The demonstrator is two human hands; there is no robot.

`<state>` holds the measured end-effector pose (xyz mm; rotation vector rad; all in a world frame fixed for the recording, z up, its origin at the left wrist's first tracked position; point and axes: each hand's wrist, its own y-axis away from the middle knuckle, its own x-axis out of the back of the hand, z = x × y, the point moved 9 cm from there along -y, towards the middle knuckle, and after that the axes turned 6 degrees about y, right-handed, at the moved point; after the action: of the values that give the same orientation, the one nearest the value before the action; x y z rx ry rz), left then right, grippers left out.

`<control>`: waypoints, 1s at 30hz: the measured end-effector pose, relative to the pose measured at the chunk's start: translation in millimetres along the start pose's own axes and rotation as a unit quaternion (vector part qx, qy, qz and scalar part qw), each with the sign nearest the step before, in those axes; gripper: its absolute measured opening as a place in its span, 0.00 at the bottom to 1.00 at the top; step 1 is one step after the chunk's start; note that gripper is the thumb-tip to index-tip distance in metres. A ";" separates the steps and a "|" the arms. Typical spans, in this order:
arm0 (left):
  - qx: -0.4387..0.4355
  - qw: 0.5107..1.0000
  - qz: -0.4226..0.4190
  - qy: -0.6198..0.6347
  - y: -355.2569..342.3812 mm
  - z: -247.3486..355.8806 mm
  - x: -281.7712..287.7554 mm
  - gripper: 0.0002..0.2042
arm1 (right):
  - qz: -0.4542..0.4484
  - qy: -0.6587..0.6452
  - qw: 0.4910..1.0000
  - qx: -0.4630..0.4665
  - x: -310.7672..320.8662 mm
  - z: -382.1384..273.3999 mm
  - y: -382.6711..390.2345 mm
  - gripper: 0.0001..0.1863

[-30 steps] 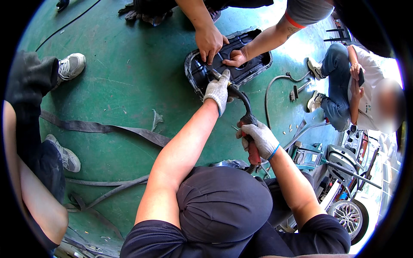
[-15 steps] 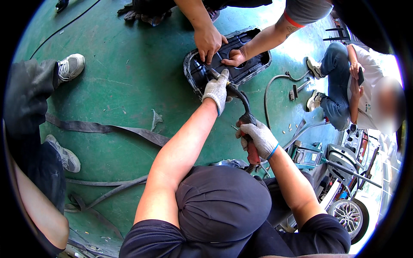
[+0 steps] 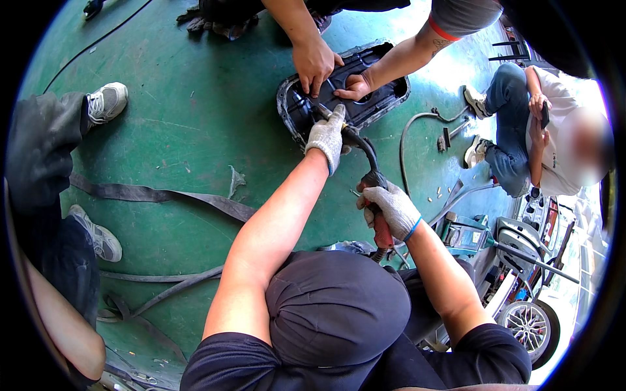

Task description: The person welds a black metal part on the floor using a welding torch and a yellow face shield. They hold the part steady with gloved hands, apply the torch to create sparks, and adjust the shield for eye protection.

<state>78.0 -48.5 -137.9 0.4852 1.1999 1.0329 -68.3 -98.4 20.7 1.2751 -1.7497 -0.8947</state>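
Observation:
A welding torch (image 3: 383,233) with a red handle and a bent black neck runs between my hands. My right hand (image 3: 394,207), in a pale knitted glove with a blue cuff, is closed around its handle. Farther forward, my gloved left hand (image 3: 326,138) grips the neck close to the metal nozzle, which points into a black metal oil pan (image 3: 382,116) on the floor. A co-worker across from me has one hand (image 3: 315,65) with fingers pointing down near the nozzle tip. Their other hand (image 3: 355,86) presses inside the pan. The exact contact at the tip is too small to tell.
A flat grey strap (image 3: 143,192) lies across the green floor at left, near a standing person's shoes (image 3: 107,101). On the right are a hose (image 3: 404,143), a hammer-like tool (image 3: 447,138), a seated person with a phone (image 3: 546,114), a floor jack (image 3: 466,234) and a car wheel (image 3: 525,326).
Almost nothing differs. The pan, the torch and all the hands keep their places, apart from a very slight leftward shift of the view.

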 end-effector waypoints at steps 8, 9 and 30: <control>-0.007 1.000 0.007 -0.002 -2.3 -0.4 2.0 0.23 | -0.004 0.008 1.000 0.000 -1.9 -2.9 1.8 0.19; -0.009 1.000 0.009 -0.002 -2.1 0.0 2.0 0.23 | -0.003 0.008 1.000 -0.001 -1.8 -2.5 1.7 0.19; -0.014 1.000 -0.006 -0.002 2.7 2.8 -0.9 0.24 | -0.004 -0.010 1.000 0.007 -3.0 2.4 -1.0 0.18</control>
<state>79.5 -47.4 -134.4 0.4581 1.1822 1.0373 -69.4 -95.6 18.3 1.2875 -1.7709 -0.9034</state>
